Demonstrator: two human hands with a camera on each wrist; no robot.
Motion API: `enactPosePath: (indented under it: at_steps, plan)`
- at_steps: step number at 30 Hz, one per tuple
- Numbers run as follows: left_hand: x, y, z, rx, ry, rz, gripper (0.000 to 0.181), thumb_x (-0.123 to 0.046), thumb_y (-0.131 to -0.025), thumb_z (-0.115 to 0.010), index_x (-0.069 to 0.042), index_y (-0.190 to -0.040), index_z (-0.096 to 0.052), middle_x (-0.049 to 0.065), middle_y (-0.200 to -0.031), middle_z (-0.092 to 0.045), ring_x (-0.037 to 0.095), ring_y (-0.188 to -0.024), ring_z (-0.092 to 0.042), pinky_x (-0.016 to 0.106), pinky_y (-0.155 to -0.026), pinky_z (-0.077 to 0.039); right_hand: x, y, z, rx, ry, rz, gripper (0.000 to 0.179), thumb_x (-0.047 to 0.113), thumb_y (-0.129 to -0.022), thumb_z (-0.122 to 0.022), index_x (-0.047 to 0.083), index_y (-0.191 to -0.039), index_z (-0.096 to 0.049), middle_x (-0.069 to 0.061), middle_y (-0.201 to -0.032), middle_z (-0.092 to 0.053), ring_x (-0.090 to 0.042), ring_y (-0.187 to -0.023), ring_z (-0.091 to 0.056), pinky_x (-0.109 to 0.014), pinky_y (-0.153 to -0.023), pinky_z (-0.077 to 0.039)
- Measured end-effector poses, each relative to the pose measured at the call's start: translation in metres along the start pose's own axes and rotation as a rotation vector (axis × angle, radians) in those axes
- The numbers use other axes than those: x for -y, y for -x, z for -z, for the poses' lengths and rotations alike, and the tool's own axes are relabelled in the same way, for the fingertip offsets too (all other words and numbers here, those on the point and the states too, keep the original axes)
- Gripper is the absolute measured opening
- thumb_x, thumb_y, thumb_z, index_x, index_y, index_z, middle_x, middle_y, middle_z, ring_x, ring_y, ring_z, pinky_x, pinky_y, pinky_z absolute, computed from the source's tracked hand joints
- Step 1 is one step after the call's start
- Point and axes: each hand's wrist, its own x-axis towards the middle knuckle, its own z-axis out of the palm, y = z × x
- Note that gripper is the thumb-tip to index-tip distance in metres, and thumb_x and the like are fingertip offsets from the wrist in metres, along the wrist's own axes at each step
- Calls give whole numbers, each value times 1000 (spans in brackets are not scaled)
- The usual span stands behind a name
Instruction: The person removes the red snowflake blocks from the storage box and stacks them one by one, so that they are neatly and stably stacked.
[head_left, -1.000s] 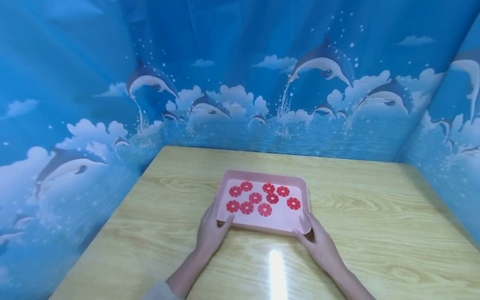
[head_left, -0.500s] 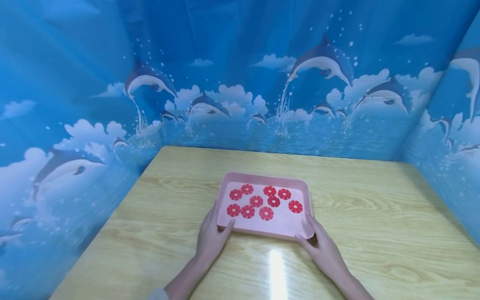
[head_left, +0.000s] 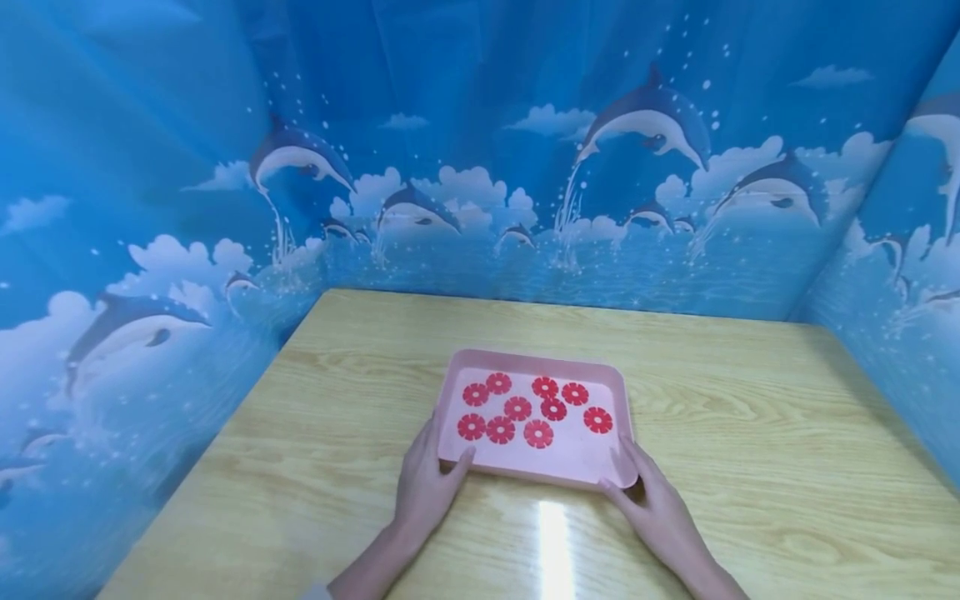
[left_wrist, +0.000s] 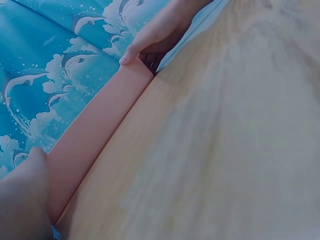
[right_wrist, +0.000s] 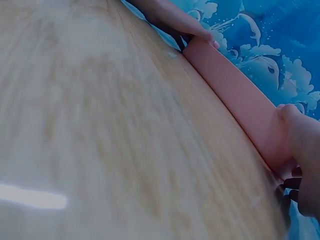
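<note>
A shallow pink rectangular tray (head_left: 577, 460) lies on the table, turned slightly. My left hand (head_left: 423, 485) grips its near left corner, thumb at the front rim and fingers along the side. At the near right corner my right hand (head_left: 662, 508) holds it in the same manner. Several red notched discs (head_left: 529, 434) with central holes are spread inside; some touch or overlap. The left wrist view shows the tray's front wall (left_wrist: 100, 130) between both hands. In the right wrist view that wall (right_wrist: 240, 100) appears low against the wood. Some fingertips are hidden behind the tray.
The wood-grain table (head_left: 750, 417) extends around the tray on every side. A blue curtain printed with dolphins (head_left: 480, 150) stands along the back and both sides. A bright light reflection (head_left: 555, 550) shows on the tabletop near the front.
Both hands have drawn the tray a little nearer and to the right, with the discs moving along in it. The grip looks the same.
</note>
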Motion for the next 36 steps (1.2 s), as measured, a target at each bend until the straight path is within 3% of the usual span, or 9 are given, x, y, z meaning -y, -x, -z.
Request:
enactPosePath:
  at_steps: [6,12,16,20,24,28,33,36]
  plan:
    - [-2,4,0,0,-11,-9,79,-44,-85,-61,-1,-142,-27,18,-139,-36,36,-124,-36,51,-101,-29,1,3,3,14,15,-12,73,42,-87,-59,7,-143,-29,-21,-143,-28,-43,-126,-28,-60,-98,-26]
    - [-6,2,4,21,36,25,75,-38,-85,-63,-3,-143,-29,16,-138,-39,33,-124,-37,48,-101,-29,-1,0,5,1,18,47,70,39,-86,-62,3,-140,-35,-23,-139,-34,-43,-123,-33,-58,-96,-30]
    - [-6,-7,12,46,90,83,67,-31,-88,-61,-1,-140,-33,18,-135,-42,34,-122,-38,48,-100,-30,-3,-15,15,-10,-9,93,63,34,-87,-62,1,-136,-40,-21,-133,-41,-40,-118,-41,-56,-94,-34]
    - [-1,-27,16,64,189,131,54,-22,-90,-59,0,-135,-41,18,-123,-50,32,-113,-46,48,-97,-35,-7,-40,27,2,-49,120,51,23,-86,-65,-1,-128,-49,-21,-121,-48,-35,-103,-52,-50,-87,-44]
    - [9,-55,13,53,298,107,42,-10,-89,-58,0,-129,-49,14,-109,-55,28,-100,-53,42,-89,-43,-12,-68,35,86,-22,109,41,14,-83,-67,0,-120,-57,-16,-107,-51,-28,-87,-56,-40,-74,-51]
    - [21,-79,7,60,325,36,37,-1,-87,-57,2,-124,-54,13,-101,-56,27,-91,-55,38,-81,-48,-17,-93,38,217,0,87,41,11,-79,-70,2,-117,-59,-12,-92,-48,-23,-78,-49,-32,-62,-46]
    - [29,-88,3,88,391,27,39,6,-84,-56,4,-122,-54,16,-97,-54,27,-87,-54,33,-78,-48,-20,-112,39,370,-66,59,42,7,-76,-69,1,-116,-59,-12,-94,-50,-23,-78,-43,-32,-60,-41]
    - [32,-87,3,96,440,22,40,8,-84,-55,5,-124,-53,18,-98,-53,29,-87,-54,32,-78,-47,-19,-117,40,416,-93,44,41,2,-73,-68,0,-114,-60,-14,-99,-54,-25,-82,-45,-33,-64,-42]
